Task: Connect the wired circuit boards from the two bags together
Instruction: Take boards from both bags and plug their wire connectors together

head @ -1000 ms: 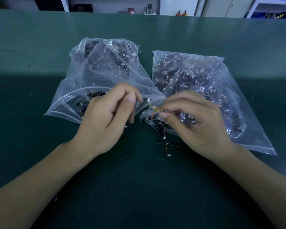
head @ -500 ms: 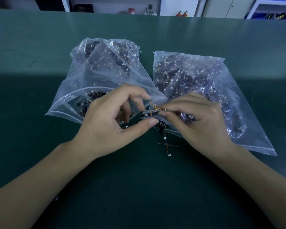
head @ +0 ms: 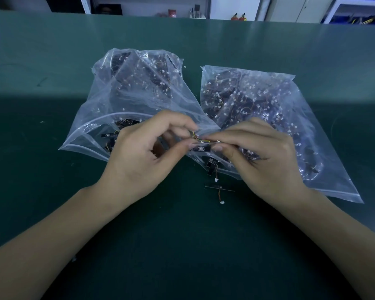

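Green desk [head: 52, 191] carries two nearly full bags [head: 258, 109]; just in front of them, left hand [head: 143, 156] and right hand [head: 266, 156] each pinch one small wired circuit board [head: 200, 148], connection apparently underway, most boards remaining bagged.
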The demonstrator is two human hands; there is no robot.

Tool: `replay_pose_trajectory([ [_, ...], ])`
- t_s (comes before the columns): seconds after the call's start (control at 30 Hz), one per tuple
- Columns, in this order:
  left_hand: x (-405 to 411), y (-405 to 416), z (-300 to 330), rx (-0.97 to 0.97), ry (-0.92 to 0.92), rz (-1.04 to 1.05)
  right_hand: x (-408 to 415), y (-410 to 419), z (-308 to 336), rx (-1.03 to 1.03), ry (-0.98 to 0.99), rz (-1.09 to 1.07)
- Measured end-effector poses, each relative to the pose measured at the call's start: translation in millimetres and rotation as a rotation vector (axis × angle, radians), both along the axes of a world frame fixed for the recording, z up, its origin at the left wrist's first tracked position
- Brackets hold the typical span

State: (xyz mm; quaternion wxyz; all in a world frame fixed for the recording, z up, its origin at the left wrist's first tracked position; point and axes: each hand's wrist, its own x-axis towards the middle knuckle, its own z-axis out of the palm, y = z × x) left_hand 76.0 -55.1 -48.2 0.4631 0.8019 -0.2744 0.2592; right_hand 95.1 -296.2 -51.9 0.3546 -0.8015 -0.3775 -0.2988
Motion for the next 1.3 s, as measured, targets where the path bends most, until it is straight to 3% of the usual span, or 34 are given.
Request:
replay_pose_trajectory([
  [0.23, -1, -1, 2, -0.016, 0.027, -0.020, 4, -2, -2, -0.123, -0.033, -0.029],
  [0.37, -1, -1, 1, 0.075, -0.003, -0.003, 5, -4, 0, -0.181, -0.086, -0.039],
  [0.5, 0, 0, -2, 0.131, 0.123, -0.051, 4, -4, 3, -0.163, -0.137, -0.043],
  [0.67, -2, -2, 4, -0.012, 0.167, -0.115, 2, -2, 2, -0.144, -0.061, -0.024],
  [0.83, -2, -2, 3, -0.030, 0.279, -0.111, -4, 3, 3, -0.070, -0.066, 0.045],
  [1.03, -2, 0, 11, -0.260, 0.517, -0.240, -5, 4, 5, -0.066, -0.038, 0.138],
  [1.3, -3, -4, 14, -0.377, 0.560, -0.291, -9, 6, 6, -0.053, -0.008, 0.197],
])
